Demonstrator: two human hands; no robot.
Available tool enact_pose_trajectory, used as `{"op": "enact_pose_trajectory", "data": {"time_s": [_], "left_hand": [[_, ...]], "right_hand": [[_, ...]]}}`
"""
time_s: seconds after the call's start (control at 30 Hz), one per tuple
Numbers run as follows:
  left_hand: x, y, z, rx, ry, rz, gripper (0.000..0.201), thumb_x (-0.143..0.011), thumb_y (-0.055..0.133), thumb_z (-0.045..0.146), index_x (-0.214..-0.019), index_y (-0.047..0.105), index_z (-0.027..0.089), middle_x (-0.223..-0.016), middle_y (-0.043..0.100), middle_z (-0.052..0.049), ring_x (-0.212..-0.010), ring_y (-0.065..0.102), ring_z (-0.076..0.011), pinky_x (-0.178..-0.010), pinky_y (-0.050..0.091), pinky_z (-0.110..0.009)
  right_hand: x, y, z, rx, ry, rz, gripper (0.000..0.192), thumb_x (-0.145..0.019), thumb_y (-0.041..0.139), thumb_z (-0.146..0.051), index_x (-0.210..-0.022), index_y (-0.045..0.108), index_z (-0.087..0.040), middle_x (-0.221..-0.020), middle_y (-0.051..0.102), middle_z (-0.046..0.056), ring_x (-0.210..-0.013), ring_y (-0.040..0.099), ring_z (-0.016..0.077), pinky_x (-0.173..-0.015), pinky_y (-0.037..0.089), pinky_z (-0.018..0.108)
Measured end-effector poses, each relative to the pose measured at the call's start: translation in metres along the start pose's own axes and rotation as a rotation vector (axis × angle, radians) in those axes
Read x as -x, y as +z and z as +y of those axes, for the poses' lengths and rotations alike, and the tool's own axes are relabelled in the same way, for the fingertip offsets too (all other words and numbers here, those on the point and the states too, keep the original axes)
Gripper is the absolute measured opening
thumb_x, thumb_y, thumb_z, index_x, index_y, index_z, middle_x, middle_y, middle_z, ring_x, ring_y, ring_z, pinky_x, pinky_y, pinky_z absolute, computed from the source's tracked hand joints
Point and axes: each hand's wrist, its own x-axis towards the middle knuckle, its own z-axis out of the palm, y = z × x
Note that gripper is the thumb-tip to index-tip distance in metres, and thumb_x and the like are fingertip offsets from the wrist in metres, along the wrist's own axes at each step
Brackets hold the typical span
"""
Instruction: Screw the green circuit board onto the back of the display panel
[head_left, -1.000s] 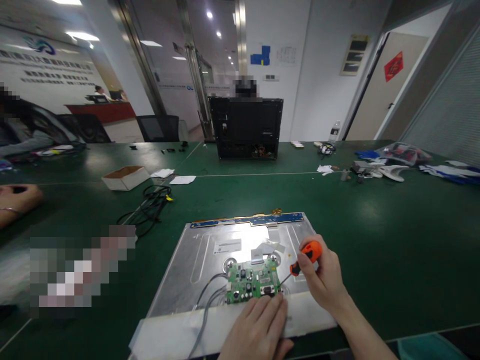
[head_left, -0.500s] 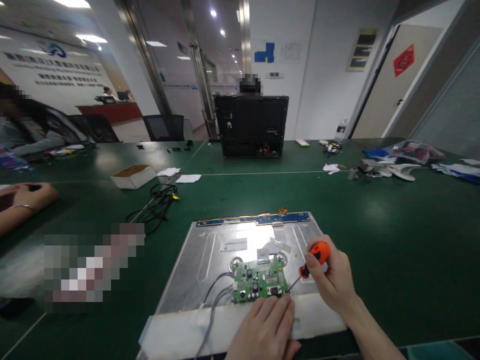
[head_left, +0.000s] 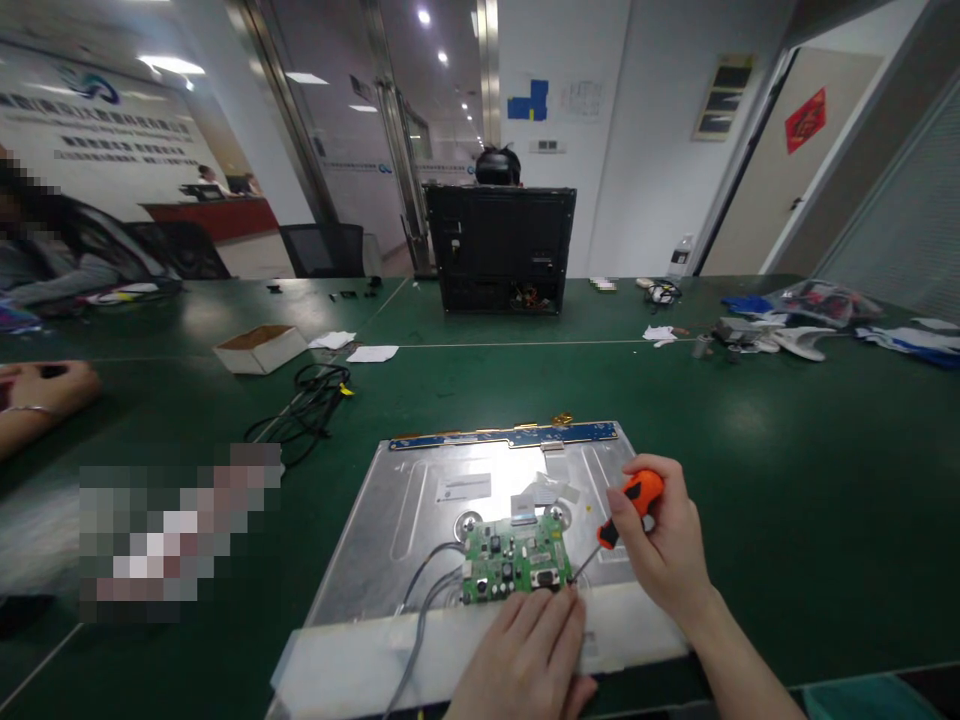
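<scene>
My right hand (head_left: 664,540) is closed around the orange-and-black handle of a screwdriver (head_left: 640,497). Its thin shaft slants down to the left, and the tip meets the lower right corner of a green circuit board (head_left: 517,552). Along the board's lower edge, near that tip, lies my left hand (head_left: 525,650) with fingers stretched out and side by side; its thumb is partly hidden. The board sits on the silver metal back of a display panel (head_left: 397,520), which lies flat. Grey cables (head_left: 426,625) run from the board's left side. A blue circuit strip (head_left: 502,437) lines the panel's far edge.
Left of the panel are a black cable bundle (head_left: 315,400) and a white box (head_left: 259,350). A black monitor casing (head_left: 502,250) stands ahead, a person behind it. Another person's hand (head_left: 52,390) is at the far left. Assorted parts (head_left: 750,335) lie at the back right.
The view has shifted slightly. Both hands stay nearly in place, the right still holding the screwdriver with its tip at the board's corner.
</scene>
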Motion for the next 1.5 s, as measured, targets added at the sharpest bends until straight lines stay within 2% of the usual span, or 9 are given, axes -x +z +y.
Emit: {"op": "enact_pose_trajectory", "data": {"time_s": [0.2, 0.4, 0.9, 1.2, 1.5], "left_hand": [[-0.002, -0.003, 0.001, -0.002, 0.01, 0.018, 0.035, -0.099, 0.05, 0.034, -0.124, 0.056, 0.011, -0.119, 0.068, -0.012, -0.1, 0.063, -0.0258, -0.086, 0.05, -0.038], [-0.002, 0.0, 0.0, -0.015, 0.022, 0.054, 0.036, -0.098, 0.053, 0.037, -0.122, 0.057, 0.011, -0.116, 0.069, -0.012, -0.098, 0.064, -0.0251, -0.087, 0.05, -0.037], [0.0, 0.003, -0.001, -0.051, 0.028, 0.034, 0.039, -0.096, 0.055, 0.039, -0.124, 0.056, 0.011, -0.117, 0.068, -0.012, -0.099, 0.062, -0.0243, -0.088, 0.049, -0.036], [-0.008, -0.008, 0.002, -0.036, 0.02, 0.128, 0.03, -0.099, 0.048, 0.031, -0.116, 0.06, 0.01, -0.112, 0.07, -0.01, -0.092, 0.063, -0.0243, -0.081, 0.052, -0.036], [-0.008, -0.01, 0.002, -0.039, -0.004, 0.201, 0.033, -0.102, 0.041, 0.031, -0.111, 0.062, 0.008, -0.109, 0.072, -0.014, -0.088, 0.066, -0.0247, -0.077, 0.055, -0.037]], "right_hand": [[-0.001, 0.0, 0.001, 0.016, 0.001, -0.017, 0.015, -0.096, 0.05, -0.038, -0.1, 0.046, -0.023, -0.06, 0.051, -0.007, -0.04, 0.048, 0.0114, -0.04, 0.034, 0.023], [-0.003, 0.003, 0.001, 0.024, -0.017, -0.031, 0.014, -0.098, 0.049, -0.036, -0.101, 0.045, -0.023, -0.055, 0.048, -0.009, -0.035, 0.042, 0.0107, -0.036, 0.03, 0.022], [-0.007, 0.004, -0.003, 0.028, -0.118, -0.072, 0.009, -0.1, 0.046, -0.032, -0.1, 0.044, -0.023, -0.051, 0.049, -0.011, -0.036, 0.046, 0.0103, -0.037, 0.034, 0.019], [-0.009, 0.003, -0.006, 0.029, -0.196, -0.051, 0.01, -0.101, 0.046, -0.032, -0.1, 0.044, -0.022, -0.051, 0.049, -0.012, -0.034, 0.043, 0.0083, -0.036, 0.034, 0.017], [-0.005, 0.0, -0.005, 0.102, -0.268, -0.027, 0.013, -0.1, 0.045, -0.034, -0.098, 0.045, -0.021, -0.058, 0.047, -0.009, -0.037, 0.043, 0.0079, -0.038, 0.035, 0.019]]}}
